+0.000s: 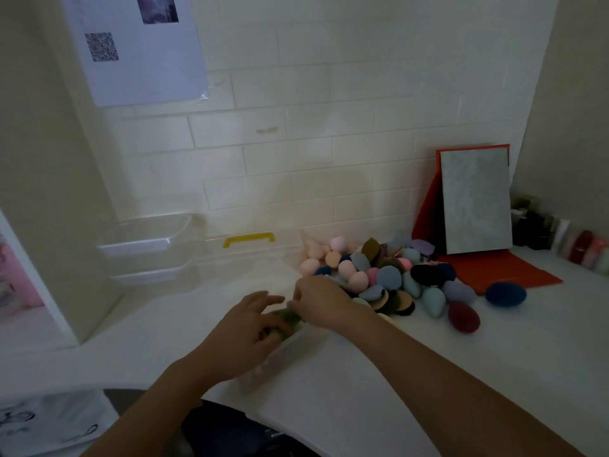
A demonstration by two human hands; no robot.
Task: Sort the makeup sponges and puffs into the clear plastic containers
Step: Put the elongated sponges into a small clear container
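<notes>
White countertop (412, 374), front edge: left hand (244, 331) grips, right hand (319, 301) pinches olive-green foam puff (286, 316); I judge it light, squashy; hold it mid-body.

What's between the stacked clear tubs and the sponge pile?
Head view: a clear box with a yellow handle stands between the stacked tubs and the sponge pile.

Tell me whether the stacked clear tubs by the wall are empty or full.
Empty: the stacked tubs show only clear plastic, nothing coloured inside.
</notes>
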